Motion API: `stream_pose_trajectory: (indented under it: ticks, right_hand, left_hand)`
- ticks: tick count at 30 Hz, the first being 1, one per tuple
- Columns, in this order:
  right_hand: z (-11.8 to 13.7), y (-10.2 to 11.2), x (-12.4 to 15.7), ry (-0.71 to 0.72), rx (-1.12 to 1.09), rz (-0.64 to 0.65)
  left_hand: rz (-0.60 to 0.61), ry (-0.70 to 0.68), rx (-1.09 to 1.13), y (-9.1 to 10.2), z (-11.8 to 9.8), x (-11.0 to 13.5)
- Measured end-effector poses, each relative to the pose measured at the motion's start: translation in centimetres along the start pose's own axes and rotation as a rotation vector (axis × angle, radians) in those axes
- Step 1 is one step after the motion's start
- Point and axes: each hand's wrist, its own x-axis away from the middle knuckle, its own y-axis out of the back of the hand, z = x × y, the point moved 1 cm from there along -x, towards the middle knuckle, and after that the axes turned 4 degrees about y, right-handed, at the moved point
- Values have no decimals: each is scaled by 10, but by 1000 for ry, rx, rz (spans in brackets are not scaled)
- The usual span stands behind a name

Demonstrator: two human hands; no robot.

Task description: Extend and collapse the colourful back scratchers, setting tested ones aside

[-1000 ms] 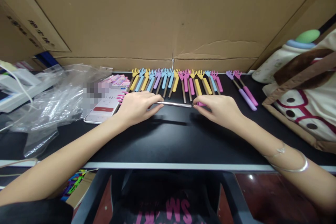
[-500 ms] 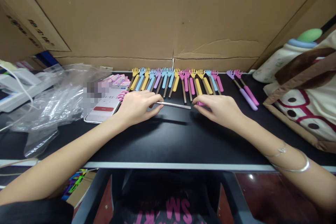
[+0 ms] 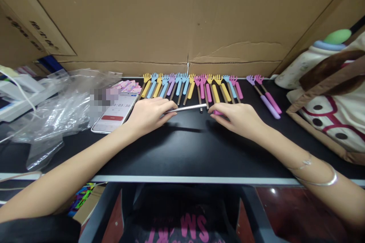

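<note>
Pinched in my left hand (image 3: pixel 152 114) is a back scratcher's metal rod (image 3: pixel 190 108), its bare end pointing right and slightly up. The claw end is hidden behind the hand. My right hand (image 3: pixel 239 120) is closed around a pink handle (image 3: pixel 218 112), mostly covered by the fingers. A small gap separates the rod's tip from the right fingertips. Just behind both hands lies a row of back scratchers with yellow, blue, purple and pink claws, among them a yellow handle (image 3: pixel 225 93) and a pink claw (image 3: pixel 203 78).
Left of my hands lie a phone (image 3: pixel 116 112) running a timer and crumpled clear plastic bags (image 3: pixel 65 102). Two finished-looking scratchers, with a purple handle (image 3: pixel 270 107) and a pink one, lie at right. Beyond them are a bottle (image 3: pixel 302 64) and a cloth bag (image 3: pixel 322 121). Cardboard (image 3: pixel 171 19) walls the back.
The rod in my left hand has tilted, its free end rising. The pink claw that showed beside my left wrist is now hidden. My right hand has barely moved.
</note>
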Motion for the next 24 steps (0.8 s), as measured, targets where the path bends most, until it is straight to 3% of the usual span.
stream_pose_trajectory:
  ticks: [11, 24]
  right_hand:
    - [1, 0, 0, 26, 22, -5]
    - [-1, -3, 0, 69, 0, 8]
  left_hand:
    - [18, -20, 6, -1, 2, 1]
    - [-81, -88, -28, -4, 2, 1]
